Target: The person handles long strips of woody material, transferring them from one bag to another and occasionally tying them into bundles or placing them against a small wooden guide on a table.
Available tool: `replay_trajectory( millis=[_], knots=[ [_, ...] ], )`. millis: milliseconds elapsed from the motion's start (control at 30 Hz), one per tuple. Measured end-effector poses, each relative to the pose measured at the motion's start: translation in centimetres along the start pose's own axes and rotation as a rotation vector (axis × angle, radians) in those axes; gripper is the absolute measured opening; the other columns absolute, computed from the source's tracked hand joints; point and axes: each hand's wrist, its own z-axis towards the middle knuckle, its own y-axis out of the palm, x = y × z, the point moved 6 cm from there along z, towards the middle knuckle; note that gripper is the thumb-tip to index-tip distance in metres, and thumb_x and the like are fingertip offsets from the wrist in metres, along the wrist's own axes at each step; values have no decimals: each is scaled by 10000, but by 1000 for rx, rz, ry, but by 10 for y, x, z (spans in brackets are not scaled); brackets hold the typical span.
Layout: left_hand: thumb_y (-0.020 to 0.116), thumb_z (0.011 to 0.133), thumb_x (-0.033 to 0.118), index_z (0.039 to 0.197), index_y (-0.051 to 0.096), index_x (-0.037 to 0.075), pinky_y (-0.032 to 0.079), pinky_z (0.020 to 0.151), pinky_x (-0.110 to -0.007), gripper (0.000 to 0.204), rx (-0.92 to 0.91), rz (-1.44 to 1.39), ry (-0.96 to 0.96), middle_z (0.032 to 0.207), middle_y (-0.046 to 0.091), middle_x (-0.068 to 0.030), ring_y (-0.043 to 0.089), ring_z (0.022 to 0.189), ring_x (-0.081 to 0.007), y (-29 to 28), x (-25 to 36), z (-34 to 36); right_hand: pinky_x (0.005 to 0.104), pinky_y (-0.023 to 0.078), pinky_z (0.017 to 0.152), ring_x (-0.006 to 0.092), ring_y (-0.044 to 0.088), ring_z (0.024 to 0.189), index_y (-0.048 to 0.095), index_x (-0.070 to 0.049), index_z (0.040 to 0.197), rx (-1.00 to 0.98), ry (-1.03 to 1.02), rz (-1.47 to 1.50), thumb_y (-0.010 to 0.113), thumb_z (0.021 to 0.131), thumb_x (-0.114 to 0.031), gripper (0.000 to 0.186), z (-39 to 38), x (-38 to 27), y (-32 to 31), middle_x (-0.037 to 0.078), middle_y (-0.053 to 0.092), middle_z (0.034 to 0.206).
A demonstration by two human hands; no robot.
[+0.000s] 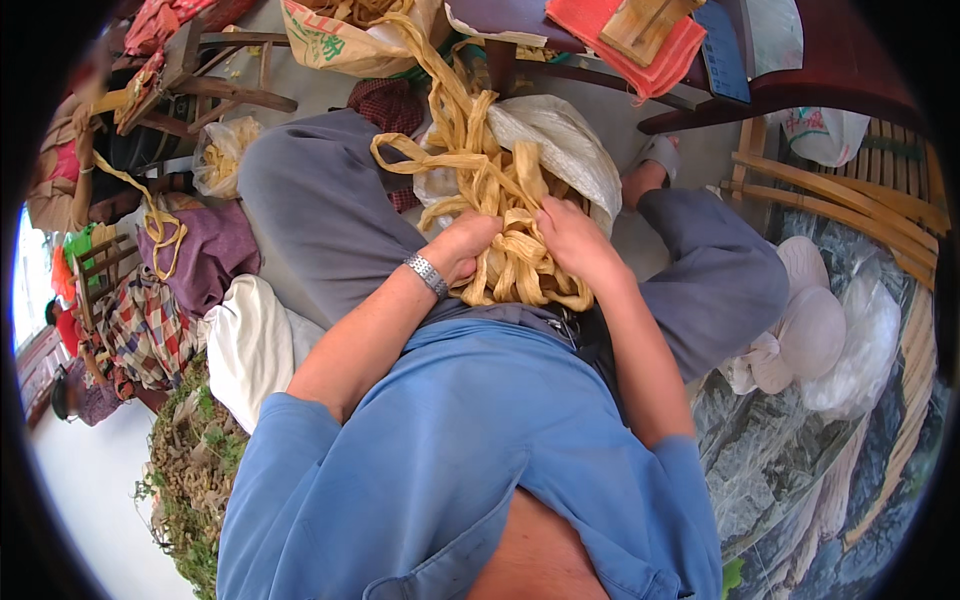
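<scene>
A bundle of straw-coloured plaited strips (515,245) lies in loops over my lap, between my spread knees. My left hand (470,243), with a metal-banded watch at the wrist, is closed on the left side of the loops. On the other side my right hand (570,235) grips the same bundle, its fingers curled and partly hidden. Longer strips run from the bundle up toward a printed bag (345,40) holding more of the same strip. Behind my hands, a white woven sack (560,135) lies against the loops.
Red cloths (625,50), a wooden block (650,30) and a phone (722,52) rest on a dark seat ahead. A bamboo chair (850,200) stands at right, near pale hats (810,330). Wooden stools (190,85) and another person's arm (88,165) are at left, above dried plants (195,470).
</scene>
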Motion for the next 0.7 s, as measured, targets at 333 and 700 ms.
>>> replay_trajectory(
  millis=[333,700],
  knots=[
    [481,955,85,1100,605,-131,551,635,-387,289,225,368,141,1022,691,-211,685,750,-262,35,53,109,523,454,937,496,579,1074,549,27,1223,273,179,-76,473,1014,-290,387,44,73,-13,332,622,1121],
    [631,941,341,1240,628,-54,535,866,-328,496,51,1261,418,1096,711,-172,678,970,-226,81,158,59,566,299,1112,406,429,1358,412,18,1436,497,424,-346,610,932,-450,716,41,84,-68,214,462,1470]
  ],
)
